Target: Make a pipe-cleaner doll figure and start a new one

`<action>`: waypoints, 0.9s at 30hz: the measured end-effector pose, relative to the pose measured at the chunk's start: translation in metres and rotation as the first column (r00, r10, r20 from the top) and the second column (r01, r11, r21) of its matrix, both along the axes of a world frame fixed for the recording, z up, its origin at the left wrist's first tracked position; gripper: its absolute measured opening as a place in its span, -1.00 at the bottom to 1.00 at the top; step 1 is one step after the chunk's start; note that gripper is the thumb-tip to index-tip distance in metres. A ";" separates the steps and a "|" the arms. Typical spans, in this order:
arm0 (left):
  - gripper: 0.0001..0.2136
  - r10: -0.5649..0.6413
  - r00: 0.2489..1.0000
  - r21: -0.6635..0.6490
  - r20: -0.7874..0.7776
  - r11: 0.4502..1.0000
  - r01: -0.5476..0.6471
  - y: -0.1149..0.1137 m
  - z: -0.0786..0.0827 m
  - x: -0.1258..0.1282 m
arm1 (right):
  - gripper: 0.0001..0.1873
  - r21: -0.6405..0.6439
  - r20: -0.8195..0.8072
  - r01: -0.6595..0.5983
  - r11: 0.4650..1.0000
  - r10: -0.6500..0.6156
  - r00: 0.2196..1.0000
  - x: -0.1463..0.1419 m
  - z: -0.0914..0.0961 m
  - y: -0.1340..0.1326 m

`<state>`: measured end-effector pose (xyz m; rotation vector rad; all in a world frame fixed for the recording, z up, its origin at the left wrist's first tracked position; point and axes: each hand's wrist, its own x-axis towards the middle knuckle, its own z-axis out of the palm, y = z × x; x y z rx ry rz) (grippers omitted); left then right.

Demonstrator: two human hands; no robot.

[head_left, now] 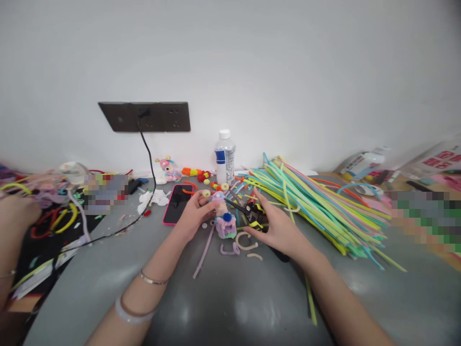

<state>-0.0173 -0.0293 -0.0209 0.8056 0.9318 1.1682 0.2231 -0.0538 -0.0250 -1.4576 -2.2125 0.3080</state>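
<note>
My left hand (pixel 194 214) is closed, its fingertips pinching the upper part of a small lilac figure (pixel 226 227) made of fuzzy pipe cleaners, with a blue pompom on its front. My right hand (pixel 279 226) is to the right of the figure, thumb and fingers spread apart. Between and behind those fingers lies a black and yellow tool (pixel 255 225), its kind unclear; no firm grip on it shows. Below the figure, a curled lilac pipe cleaner (pixel 230 251), a bent cream piece (pixel 247 246) and a long lilac strip (pixel 203 254) rest on the grey table.
A large bundle of coloured pipe cleaners (pixel 320 206) spreads across the right. Behind my hands stands a plastic bottle (pixel 225 158). A pink-edged phone (pixel 177 205) lies left, near a black cable (pixel 149 158) running to the wall socket (pixel 144 117). Another person's arm (pixel 14 221) reaches in far left.
</note>
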 end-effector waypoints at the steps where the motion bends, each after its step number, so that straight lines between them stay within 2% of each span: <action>1: -0.54 0.002 1.000 -0.002 0.000 1.000 -0.002 0.000 0.001 0.000 | 0.07 0.001 -0.001 -0.002 1.000 0.002 1.000 0.000 -0.001 0.000; 9: -0.53 0.007 1.000 -0.023 -0.008 1.000 -0.007 -0.002 0.006 0.002 | 0.05 0.003 0.001 0.001 1.000 -0.001 1.000 0.001 -0.003 0.001; 27: -0.52 -0.002 1.000 -0.003 0.011 1.000 0.002 -0.001 0.002 0.001 | 0.02 -0.001 0.014 -0.026 1.000 0.026 1.000 0.002 0.000 0.000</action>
